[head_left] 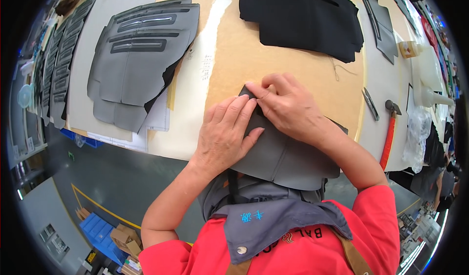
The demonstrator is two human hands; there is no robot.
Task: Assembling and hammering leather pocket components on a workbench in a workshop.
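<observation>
The person's left hand (pixel 222 131) lies on a smooth, dark-grey, leather-like panel with a straight seam line (pixel 293 160), its thumb apart from the fingers, while the right hand (pixel 291 104) appears to pinch that panel's upper edge between thumb and forefinger. The piece lies at the near edge of a tan tabletop (pixel 237 65), overhanging toward the lap. Its edge work seems partway done; whether any of it is fixed cannot be told. Stacked grey panels with dark-framed slots (pixel 141 72) look further along; a black, notched panel (pixel 303 21) lies beyond, untouched, perhaps still waiting.
</observation>
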